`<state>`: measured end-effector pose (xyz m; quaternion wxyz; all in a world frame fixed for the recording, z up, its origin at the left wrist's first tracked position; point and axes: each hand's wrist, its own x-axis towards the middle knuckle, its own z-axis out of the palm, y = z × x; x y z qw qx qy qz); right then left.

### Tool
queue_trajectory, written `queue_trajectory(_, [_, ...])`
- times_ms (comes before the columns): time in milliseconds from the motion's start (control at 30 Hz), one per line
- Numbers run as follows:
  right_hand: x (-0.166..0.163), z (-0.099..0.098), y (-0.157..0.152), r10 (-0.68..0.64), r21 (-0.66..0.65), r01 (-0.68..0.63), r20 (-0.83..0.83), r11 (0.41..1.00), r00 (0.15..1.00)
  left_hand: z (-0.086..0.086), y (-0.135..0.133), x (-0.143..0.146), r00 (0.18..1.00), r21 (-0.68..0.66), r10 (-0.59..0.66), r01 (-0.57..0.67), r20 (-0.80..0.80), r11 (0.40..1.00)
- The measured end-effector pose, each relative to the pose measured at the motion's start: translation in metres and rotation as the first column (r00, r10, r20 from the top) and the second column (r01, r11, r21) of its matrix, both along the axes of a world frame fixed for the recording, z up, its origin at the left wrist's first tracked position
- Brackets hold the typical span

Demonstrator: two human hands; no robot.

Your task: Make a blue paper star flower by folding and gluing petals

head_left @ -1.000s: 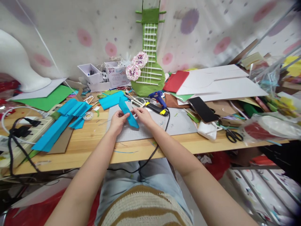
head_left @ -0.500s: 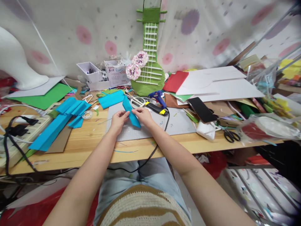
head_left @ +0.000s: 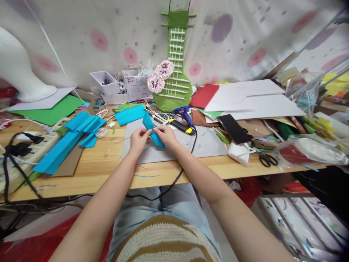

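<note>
A narrow folded strip of blue paper (head_left: 152, 131) lies slanted over the grey cutting mat (head_left: 207, 143). My left hand (head_left: 138, 140) pinches its left edge with closed fingers. My right hand (head_left: 166, 135) pinches the same strip from the right side. Both hands hover just above the mat near the table's middle. A larger blue sheet (head_left: 129, 114) lies just behind the strip.
Pleated blue paper pieces (head_left: 68, 140) lie at the left beside a power strip (head_left: 29, 153) with black plugs. A blue glue gun (head_left: 184, 115), scissors (head_left: 160, 118), a phone (head_left: 235, 128), black scissors (head_left: 265, 159) and white boards (head_left: 253, 98) crowd the right. A green paper guitar (head_left: 174, 72) leans on the wall.
The strip and both hands have shifted slightly away from me and turned a little; the grip stays the same. The camera view has tilted slightly.
</note>
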<state>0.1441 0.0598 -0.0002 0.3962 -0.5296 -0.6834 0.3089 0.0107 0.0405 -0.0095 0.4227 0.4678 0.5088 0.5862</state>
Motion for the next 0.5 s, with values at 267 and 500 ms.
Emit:
queue_trajectory(267, [-0.0035, -0.0054, 0.0015, 0.086, -0.073, -0.097, -0.135, 0.993, 0.987, -0.0075, 0.005, -0.0044, 0.994, -0.029, 0.046, -0.049, -0.103, 0.998])
queue_trajectory(500, [-0.0036, -0.0078, 0.0025, -0.007, -0.065, -0.003, -0.15, 0.998, 0.989, -0.0019, 0.0021, 0.0012, 0.999, 0.0, -0.038, 0.038, -0.023, 0.999])
